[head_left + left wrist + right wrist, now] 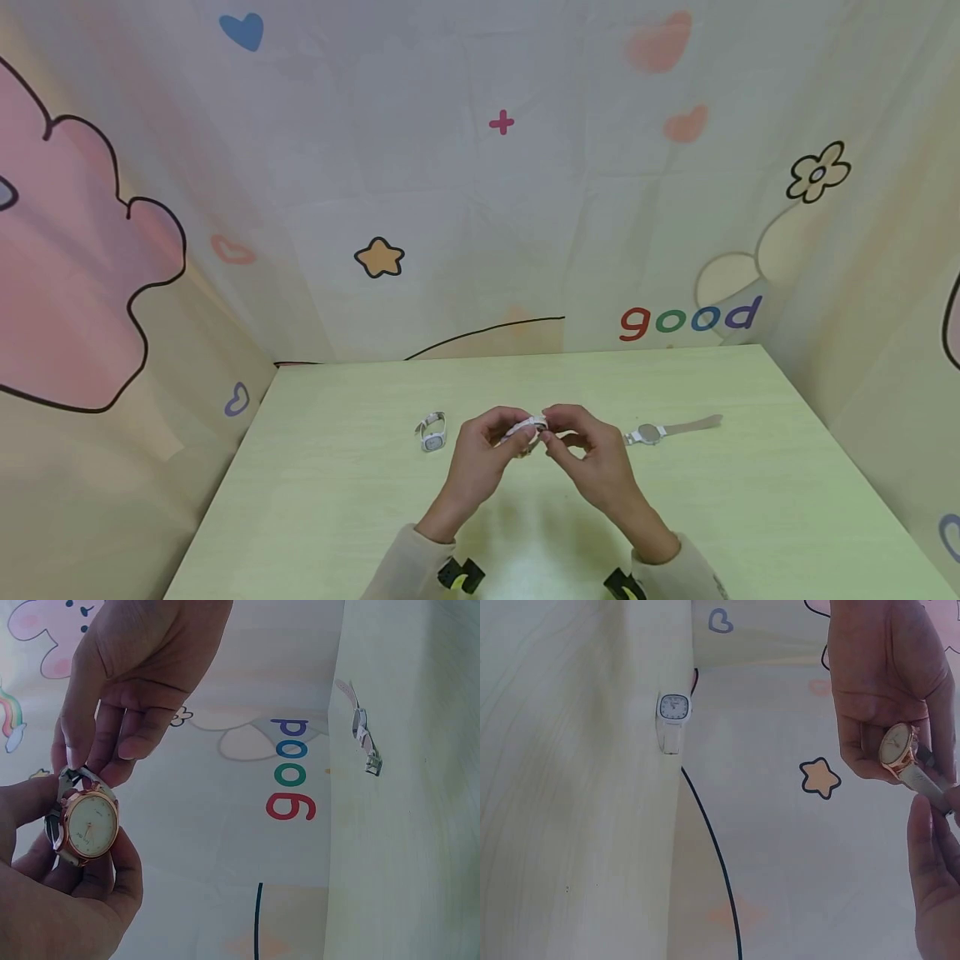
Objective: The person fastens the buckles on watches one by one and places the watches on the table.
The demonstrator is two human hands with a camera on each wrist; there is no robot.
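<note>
A wristwatch [91,826] with a round white dial, rose-gold case and white strap is held up over the table between both hands. My left hand [477,454] grips it, the fingers curled about the case and strap. With thumb and fingertips my right hand [600,458] pinches the strap at its end, as the left wrist view shows. In the right wrist view the strap [922,782] stretches from the case toward the right fingers. The fingers partly hide the strap's end and fastening.
Left of the hands on the pale table [322,500] stands a white watch [432,442] with a squarish dial, its strap looped. To the right lies another watch [648,433] with its strap laid out flat. A printed curtain [480,208] hangs behind the table.
</note>
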